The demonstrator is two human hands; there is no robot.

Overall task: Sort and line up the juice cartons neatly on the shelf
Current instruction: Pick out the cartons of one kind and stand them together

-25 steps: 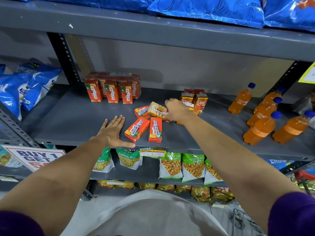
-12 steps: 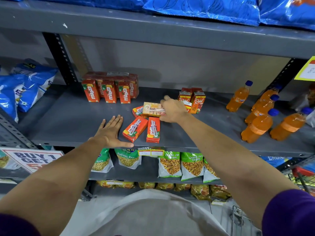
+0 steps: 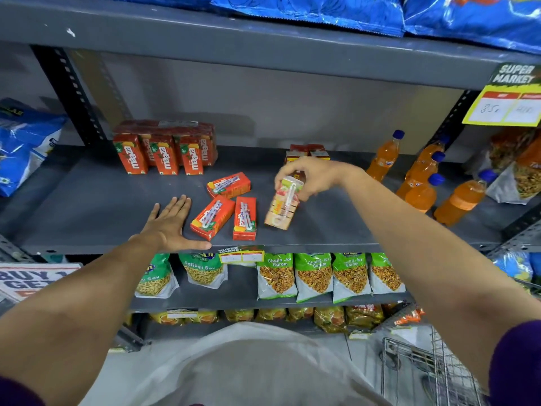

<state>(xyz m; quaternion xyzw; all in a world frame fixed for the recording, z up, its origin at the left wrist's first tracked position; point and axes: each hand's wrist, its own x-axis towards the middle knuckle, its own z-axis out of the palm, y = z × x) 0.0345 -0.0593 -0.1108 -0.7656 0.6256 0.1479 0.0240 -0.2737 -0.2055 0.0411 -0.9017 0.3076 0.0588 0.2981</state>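
right hand pinches top of pale mixed-fruit carton, tilted, base on grey shelf | left hand flat, fingers spread, empty, near shelf's front edge | three orange Maaza cartons lie flat between | upright Maaza row far left

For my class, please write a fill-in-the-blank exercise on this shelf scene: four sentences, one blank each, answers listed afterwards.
1. The right hand holds a pale juice carton by its ____ end.
2. The left hand rests ____ on the shelf, holding nothing.
3. ____ orange cartons lie flat between the two hands.
4. The orange drink bottles have ____ caps.

Answers: top; flat; three; blue
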